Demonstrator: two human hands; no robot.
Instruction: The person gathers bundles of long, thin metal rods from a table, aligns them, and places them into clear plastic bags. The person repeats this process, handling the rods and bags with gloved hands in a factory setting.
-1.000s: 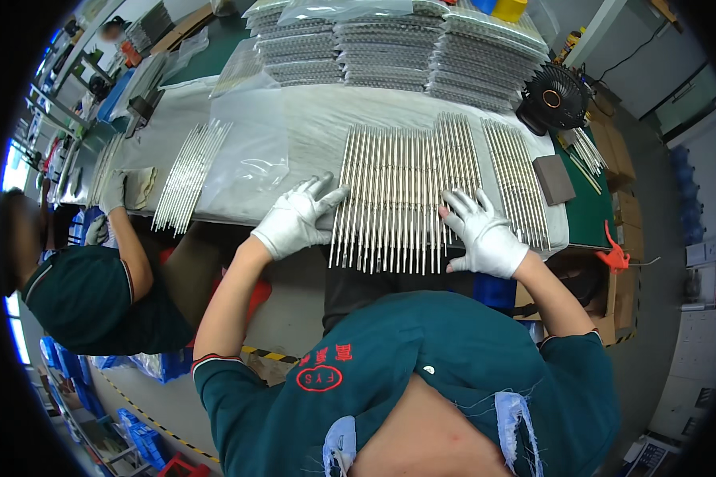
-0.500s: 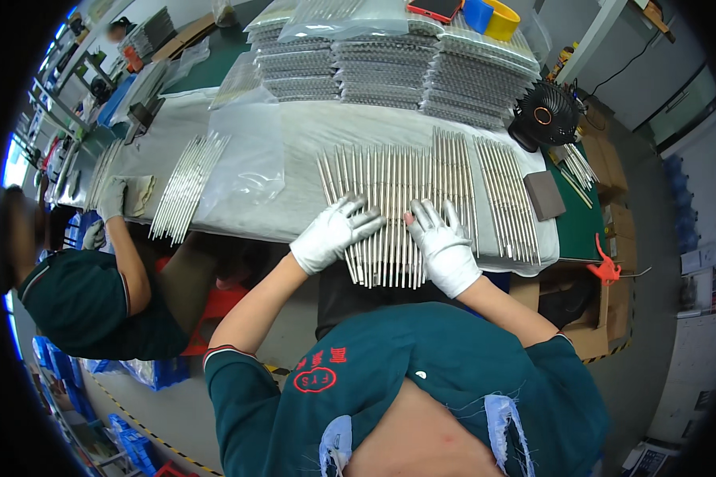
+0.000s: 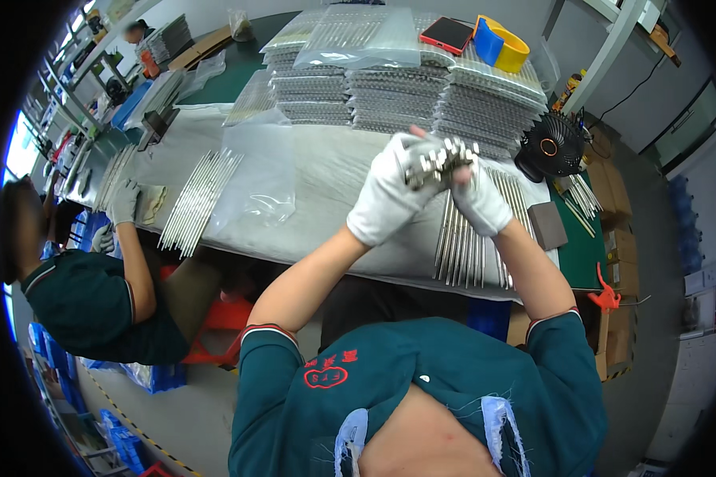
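Note:
A bundle of thin silvery metal rods (image 3: 444, 161) is gathered upright between my gloved hands, its ends facing up. My left hand (image 3: 387, 195) wraps it from the left, fingers closed. Around its right side my right hand (image 3: 484, 200) is also closed. Most of the rods' length is hidden behind the gloves. More metal rods (image 3: 460, 250) lie side by side on the white cloth just below my right hand. A further row (image 3: 511, 187) lies to the right, partly covered by my right hand and forearm.
Stacked bubble-wrapped packs (image 3: 390, 95) line the back, with a red phone (image 3: 447, 35) and blue and yellow tape rolls (image 3: 501, 49) on top. A black fan (image 3: 550, 147) and brown block (image 3: 547, 225) stand right. A co-worker's gloved hand (image 3: 124, 201) and rods (image 3: 200, 191) are left.
Both hands have risen and closed. The rods that lay spread flat under them are now bunched upright between them, off the cloth. The co-worker's hand has barely moved.

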